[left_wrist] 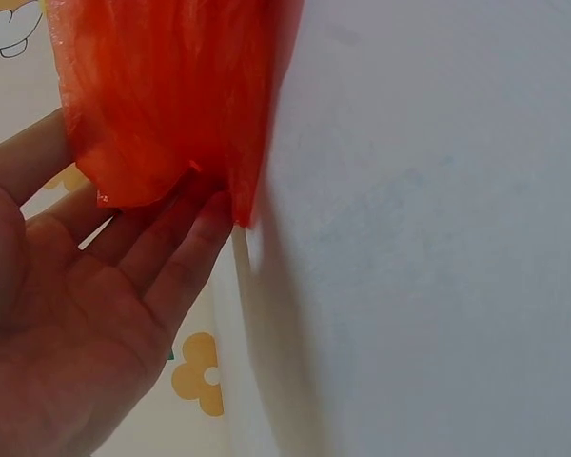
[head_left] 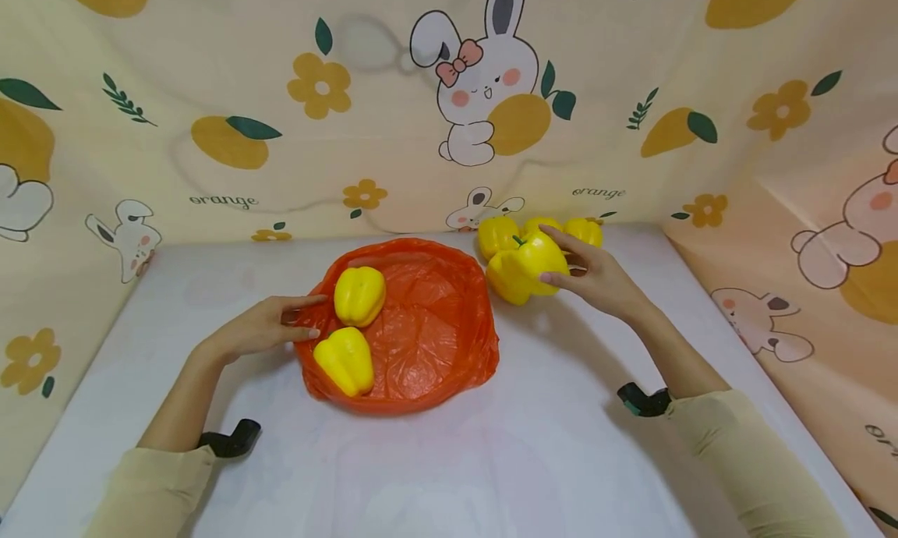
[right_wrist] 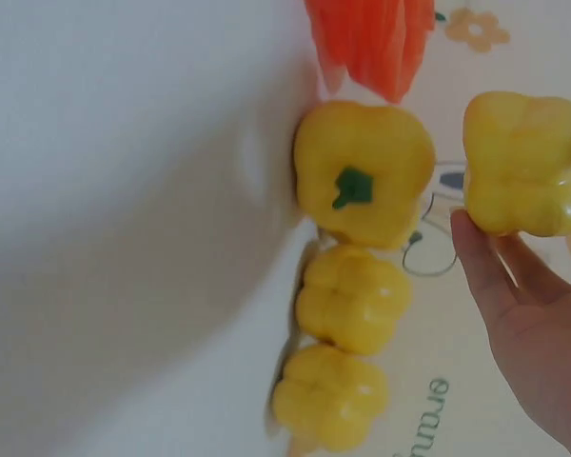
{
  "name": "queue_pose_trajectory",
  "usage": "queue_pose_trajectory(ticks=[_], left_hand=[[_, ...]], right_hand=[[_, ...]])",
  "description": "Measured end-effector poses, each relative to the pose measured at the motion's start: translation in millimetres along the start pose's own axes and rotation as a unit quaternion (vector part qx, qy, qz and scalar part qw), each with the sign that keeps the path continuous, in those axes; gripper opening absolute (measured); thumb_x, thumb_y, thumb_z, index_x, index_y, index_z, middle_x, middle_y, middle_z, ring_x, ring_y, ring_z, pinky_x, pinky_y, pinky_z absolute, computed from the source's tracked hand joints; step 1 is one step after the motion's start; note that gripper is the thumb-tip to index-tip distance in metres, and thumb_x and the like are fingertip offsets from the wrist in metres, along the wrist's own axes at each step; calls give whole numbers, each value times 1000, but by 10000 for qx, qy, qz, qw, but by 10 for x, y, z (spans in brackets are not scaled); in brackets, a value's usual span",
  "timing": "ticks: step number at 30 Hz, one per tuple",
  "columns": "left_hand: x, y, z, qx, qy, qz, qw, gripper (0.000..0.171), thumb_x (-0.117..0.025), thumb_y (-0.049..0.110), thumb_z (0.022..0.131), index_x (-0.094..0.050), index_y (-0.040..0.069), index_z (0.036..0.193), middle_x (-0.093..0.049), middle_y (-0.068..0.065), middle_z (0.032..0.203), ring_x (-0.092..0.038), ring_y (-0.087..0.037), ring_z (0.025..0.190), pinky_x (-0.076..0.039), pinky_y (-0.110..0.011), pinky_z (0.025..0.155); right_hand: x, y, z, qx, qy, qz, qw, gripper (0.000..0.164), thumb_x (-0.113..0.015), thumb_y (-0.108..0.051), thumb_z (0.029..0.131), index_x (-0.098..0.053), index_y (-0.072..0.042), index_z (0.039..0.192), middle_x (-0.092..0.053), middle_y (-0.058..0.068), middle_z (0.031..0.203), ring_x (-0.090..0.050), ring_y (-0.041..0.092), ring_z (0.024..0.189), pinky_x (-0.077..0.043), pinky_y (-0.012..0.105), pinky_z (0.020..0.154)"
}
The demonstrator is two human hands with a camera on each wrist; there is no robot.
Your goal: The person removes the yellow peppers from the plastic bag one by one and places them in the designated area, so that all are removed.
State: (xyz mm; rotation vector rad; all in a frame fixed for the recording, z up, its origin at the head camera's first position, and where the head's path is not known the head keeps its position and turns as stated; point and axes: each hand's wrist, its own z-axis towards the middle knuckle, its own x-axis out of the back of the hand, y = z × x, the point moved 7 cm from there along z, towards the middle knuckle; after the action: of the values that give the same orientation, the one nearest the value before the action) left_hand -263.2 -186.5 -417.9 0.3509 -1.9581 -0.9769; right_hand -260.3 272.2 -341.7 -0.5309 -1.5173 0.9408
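A red plastic bag (head_left: 421,320) lies spread on the table with its mouth wide. Two yellow bell peppers rest along its left side, an upper one (head_left: 360,296) and a lower one (head_left: 346,362). My left hand (head_left: 263,327) touches the bag's left rim with fairly straight fingers; in the left wrist view, red film (left_wrist: 162,105) partly covers the fingertips. My right hand (head_left: 596,277) grips another yellow bell pepper (head_left: 546,263) between thumb and fingers, to the right of the bag. In the right wrist view this pepper (right_wrist: 523,162) appears apart from the others.
Several more yellow bell peppers stand right of the bag, among them a near one (head_left: 507,282) and a far right one (head_left: 585,231). A patterned cloth (head_left: 393,132) hangs behind the white table (head_left: 435,476).
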Motion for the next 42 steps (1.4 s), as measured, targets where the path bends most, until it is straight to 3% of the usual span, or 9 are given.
queue_pose_trajectory(ticks=[12,21,27,37,39,42], left_hand=[[1,19,-16,24,-45,-120,9999,67,-69,32,94,-42,10,151,-43,-23,149,-45,-36,124,-43,-55,104],[9,12,10,-51,-47,-28,10000,65,-68,33,94,-44,11,151,-49,-21,143,-46,-32,115,-49,-40,93],[13,21,12,14,-60,-60,10000,65,-68,32,94,-43,11,151,-49,-22,144,-47,-32,116,-48,-42,95],[2,1,32,109,-85,-91,9999,67,-69,33,94,-43,12,151,-46,-22,147,-48,-34,119,-47,-50,101],[0,-9,26,109,-75,-96,9999,68,-69,34,93,-43,11,151,-46,-23,147,-48,-34,120,-46,-52,102],[-4,-21,18,111,-67,-111,9999,68,-69,34,93,-42,11,151,-46,-23,147,-48,-35,121,-45,-53,103]], right_hand=[[226,256,-42,-225,434,-182,9986,74,-73,-30,92,-34,-31,155,-41,9,152,-51,35,126,-44,53,103],[293,377,-103,-419,640,-282,9967,72,-70,-35,93,-33,-34,155,-37,10,156,-51,39,124,-49,50,93],[317,508,-119,-644,751,-324,9946,74,-69,-41,93,-33,-30,156,-40,14,153,-51,40,122,-50,45,91],[266,724,-138,-990,773,-134,9920,80,-73,-41,90,-32,-22,157,-37,24,153,-51,45,124,-54,22,79],[246,746,-133,-1051,744,-72,9917,82,-73,-41,89,-32,-21,157,-36,26,153,-51,47,124,-55,26,82],[218,792,-127,-1155,699,-50,9908,84,-74,-43,88,-31,-21,157,-35,26,153,-50,48,124,-54,41,93]])
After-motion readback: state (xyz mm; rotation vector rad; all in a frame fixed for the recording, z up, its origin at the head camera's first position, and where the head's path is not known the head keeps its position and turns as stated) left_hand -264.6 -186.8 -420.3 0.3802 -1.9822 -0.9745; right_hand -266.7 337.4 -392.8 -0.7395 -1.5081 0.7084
